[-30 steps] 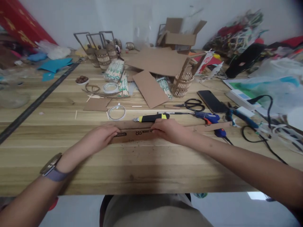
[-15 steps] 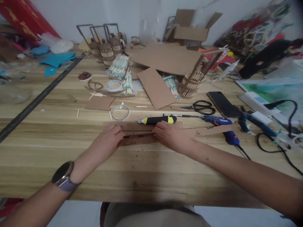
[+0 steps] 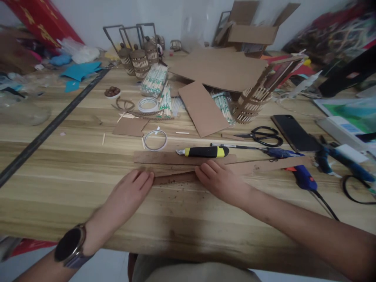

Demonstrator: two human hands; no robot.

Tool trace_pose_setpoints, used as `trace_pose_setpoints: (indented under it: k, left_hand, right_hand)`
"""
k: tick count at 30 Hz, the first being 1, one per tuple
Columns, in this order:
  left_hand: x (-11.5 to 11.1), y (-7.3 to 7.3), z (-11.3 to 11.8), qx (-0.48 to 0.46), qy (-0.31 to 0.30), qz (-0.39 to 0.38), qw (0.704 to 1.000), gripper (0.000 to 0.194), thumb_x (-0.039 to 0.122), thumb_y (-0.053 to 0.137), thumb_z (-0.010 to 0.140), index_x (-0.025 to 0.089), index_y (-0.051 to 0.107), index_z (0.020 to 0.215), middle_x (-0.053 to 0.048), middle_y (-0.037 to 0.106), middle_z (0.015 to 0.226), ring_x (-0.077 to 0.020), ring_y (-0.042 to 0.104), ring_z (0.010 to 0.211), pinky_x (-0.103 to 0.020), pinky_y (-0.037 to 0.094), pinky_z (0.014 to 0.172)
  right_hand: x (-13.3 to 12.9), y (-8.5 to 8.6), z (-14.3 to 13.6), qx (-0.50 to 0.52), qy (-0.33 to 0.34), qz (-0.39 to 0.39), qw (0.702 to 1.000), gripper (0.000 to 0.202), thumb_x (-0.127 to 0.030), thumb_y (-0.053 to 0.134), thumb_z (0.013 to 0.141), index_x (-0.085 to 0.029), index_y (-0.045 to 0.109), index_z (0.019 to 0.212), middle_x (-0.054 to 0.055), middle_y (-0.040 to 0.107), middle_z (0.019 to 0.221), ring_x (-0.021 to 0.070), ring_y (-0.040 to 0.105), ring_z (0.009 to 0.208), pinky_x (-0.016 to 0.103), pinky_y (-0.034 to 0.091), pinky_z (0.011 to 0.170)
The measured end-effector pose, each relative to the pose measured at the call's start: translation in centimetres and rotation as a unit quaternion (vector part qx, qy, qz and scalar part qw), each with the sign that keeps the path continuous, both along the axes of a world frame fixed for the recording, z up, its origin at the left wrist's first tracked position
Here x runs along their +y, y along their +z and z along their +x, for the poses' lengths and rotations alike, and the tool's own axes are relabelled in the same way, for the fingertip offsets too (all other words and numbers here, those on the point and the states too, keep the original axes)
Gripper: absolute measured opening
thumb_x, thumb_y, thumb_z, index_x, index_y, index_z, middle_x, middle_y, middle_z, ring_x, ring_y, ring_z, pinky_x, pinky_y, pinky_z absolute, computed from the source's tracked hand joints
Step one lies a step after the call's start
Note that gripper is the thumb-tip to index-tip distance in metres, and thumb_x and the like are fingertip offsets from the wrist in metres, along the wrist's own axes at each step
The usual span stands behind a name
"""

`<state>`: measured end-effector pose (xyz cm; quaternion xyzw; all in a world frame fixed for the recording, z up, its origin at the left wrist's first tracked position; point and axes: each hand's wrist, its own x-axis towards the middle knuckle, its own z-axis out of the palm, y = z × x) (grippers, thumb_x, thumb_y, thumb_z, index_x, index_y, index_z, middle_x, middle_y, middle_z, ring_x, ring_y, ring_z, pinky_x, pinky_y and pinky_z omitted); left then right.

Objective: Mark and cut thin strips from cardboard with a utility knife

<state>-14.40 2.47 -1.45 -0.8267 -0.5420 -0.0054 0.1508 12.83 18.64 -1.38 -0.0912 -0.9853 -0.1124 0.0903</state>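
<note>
My left hand [image 3: 132, 192], with a watch on its wrist, has its fingers closed on the left end of a narrow cardboard strip [image 3: 176, 178]. Farther right, my right hand [image 3: 220, 181] grips the same strip, fingertips pressed together. A long strip stretches out rightward beyond that hand; whether it is one piece with the held part I cannot tell. Just behind the hands lies another flat cardboard strip [image 3: 155, 157]. A yellow and black utility knife [image 3: 205, 152] rests on it, its blade pointing left. Small brown crumbs are scattered on the wood in front.
Scissors [image 3: 264, 137], a phone [image 3: 293, 131] and a blue glue gun [image 3: 304, 178] with its cord lie to the right. Tape rolls [image 3: 155, 140], a cardboard sheet [image 3: 204, 109] and packs of sticks [image 3: 154, 79] sit farther back. Small slatted buckets [image 3: 140, 64] stand behind.
The view has shifted, so most things appear farther right. My left hand has moved slightly nearer me relative to the back strip, and the held strip now slants, with its top edge turned.
</note>
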Motion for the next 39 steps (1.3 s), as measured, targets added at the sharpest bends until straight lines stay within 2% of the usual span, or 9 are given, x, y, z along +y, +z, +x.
trace_pose_setpoints:
  k: [5,8,12,15,20,24,30,33,39]
  left_hand:
    - [-0.8,0.0,0.1,0.046,0.012,-0.005,0.999,0.046,-0.009,0.045,0.081,0.001,0.064,0.122,-0.015,0.070,0.108,-0.0282,0.061,0.098,-0.038,0.053,0.090]
    - [-0.3,0.1,0.6,0.046,0.020,0.005,0.999,0.033,-0.002,0.049,0.089,0.001,0.067,0.116,-0.015,0.071,0.101,-0.0283,0.062,0.091,-0.039,0.053,0.086]
    - [1.7,-0.4,2.8,0.012,0.034,0.011,0.999,0.029,0.022,0.053,0.100,0.006,0.066,0.121,-0.016,0.071,0.108,-0.0303,0.063,0.098,-0.041,0.051,0.085]
    - [2.9,-1.2,3.4,-0.013,0.020,-0.006,1.000,0.032,0.019,0.050,0.101,0.011,0.062,0.130,-0.014,0.071,0.114,-0.0279,0.064,0.100,-0.039,0.050,0.084]
    - [2.2,-2.4,-0.2,-0.043,0.028,-0.023,0.998,0.033,0.019,0.041,0.103,0.013,0.064,0.127,-0.014,0.070,0.110,-0.0287,0.063,0.102,-0.038,0.051,0.083]
    - [1.7,-1.6,-1.8,-0.090,0.024,-0.039,0.995,0.041,0.030,0.034,0.106,0.012,0.063,0.129,-0.016,0.068,0.118,-0.0290,0.062,0.107,-0.042,0.052,0.088]
    - [6.4,0.8,4.5,-0.155,-0.002,-0.128,0.980,0.031,0.028,0.048,0.104,0.014,0.066,0.124,-0.012,0.068,0.117,-0.0254,0.062,0.105,-0.039,0.051,0.091]
    - [9.0,1.2,7.5,-0.178,0.010,-0.171,0.969,0.018,0.020,0.057,0.099,0.015,0.074,0.103,-0.010,0.068,0.104,-0.0260,0.062,0.098,-0.039,0.051,0.086]
    - [10.5,0.9,8.7,-0.219,0.025,-0.197,0.955,0.016,0.012,0.059,0.094,0.015,0.071,0.084,-0.007,0.066,0.090,-0.0235,0.062,0.090,-0.035,0.050,0.080]
  right_hand:
    - [-0.6,-0.5,1.2,0.025,0.026,0.033,0.999,0.032,-0.005,0.055,0.089,-0.005,0.064,0.120,0.012,0.065,0.092,0.0243,0.052,0.085,0.036,0.045,0.074]
    - [-1.1,-0.2,1.4,0.011,0.001,0.016,1.000,0.038,-0.007,0.054,0.090,-0.003,0.060,0.128,0.013,0.066,0.098,0.0249,0.054,0.087,0.036,0.049,0.076]
    - [-1.6,0.7,0.1,-0.043,-0.065,-0.065,0.995,0.033,-0.006,0.056,0.091,-0.009,0.061,0.123,0.012,0.065,0.098,0.0250,0.056,0.090,0.035,0.050,0.073]
    - [-1.0,1.6,-0.3,-0.047,-0.091,-0.161,0.982,0.029,-0.003,0.055,0.090,-0.014,0.065,0.116,0.010,0.064,0.103,0.0229,0.057,0.095,0.034,0.049,0.079]
    - [1.2,2.7,2.2,-0.003,-0.136,-0.263,0.955,0.019,-0.017,0.060,0.095,-0.016,0.070,0.112,0.011,0.067,0.105,0.0241,0.061,0.099,0.036,0.048,0.086]
    - [1.8,2.4,3.5,0.009,-0.144,-0.309,0.940,0.020,-0.020,0.069,0.091,-0.015,0.072,0.110,0.011,0.068,0.101,0.0248,0.063,0.098,0.035,0.048,0.084]
    - [1.5,2.4,2.0,-0.016,-0.158,-0.337,0.928,0.013,-0.022,0.074,0.087,-0.015,0.072,0.098,0.009,0.067,0.095,0.0225,0.061,0.090,0.031,0.044,0.075]
    - [1.7,2.6,1.6,-0.017,-0.179,-0.363,0.914,0.007,-0.018,0.074,0.086,-0.016,0.070,0.092,0.006,0.067,0.090,0.0197,0.060,0.084,0.027,0.040,0.070]
    - [1.9,2.3,1.1,-0.013,-0.203,-0.368,0.907,0.003,-0.014,0.069,0.087,-0.017,0.068,0.085,0.003,0.067,0.082,0.0185,0.059,0.081,0.026,0.036,0.067]
